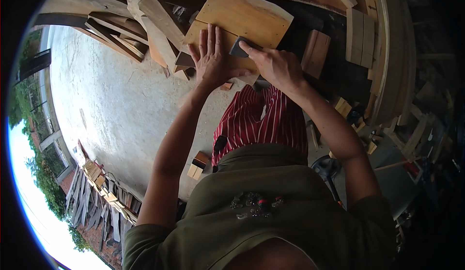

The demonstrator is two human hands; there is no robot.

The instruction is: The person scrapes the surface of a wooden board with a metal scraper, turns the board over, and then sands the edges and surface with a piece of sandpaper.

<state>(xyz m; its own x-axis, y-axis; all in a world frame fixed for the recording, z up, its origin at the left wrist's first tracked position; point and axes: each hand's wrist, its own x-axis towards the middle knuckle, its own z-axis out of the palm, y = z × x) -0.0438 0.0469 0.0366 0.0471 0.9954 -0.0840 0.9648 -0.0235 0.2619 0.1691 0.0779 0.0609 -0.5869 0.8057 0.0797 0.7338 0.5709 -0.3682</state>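
Left hand (pixel 211 61): flat and palm down on the near part of the wooden board (pixel 242 15), pressing on it and gripping nothing.
Left fingers: four straight and slightly fanned, pointing away from the body; thumb stretched sideways toward the other hand.
Left arm: bare, reaching forward from the shoulder with a slight bend at the elbow, wrist in line with the forearm.
Right hand (pixel 276 66): knuckles up, just beside the left hand and close to its thumb; whether the two touch, cannot tell.
Right fingers: closed around the dark grey pad (pixel 238 48), forefinger laid along its top edge, the rest curled behind it.
Right arm: bare, angled in from the right side, elbow bent, wrist tipped down toward the board.
Dark grey pad: wedge-shaped in this view, pressed on the board's face between the two hands, near the board's near edge.
Wooden board: pale, flat, broad, lying in front of the knees with one corner pointing away; far half bare.
Red striped cloth (pixel 264 122): over the lap, directly below both wrists.
Short plank (pixel 316 53): just right of the board, on dark ground.
Pile of offcuts (pixel 140 23): left of the board, heaped at mixed angles.
Concrete floor (pixel 111 100): grey, stretching left of the left arm.
Small wood blocks (pixel 197 166): on the floor beside the left forearm.
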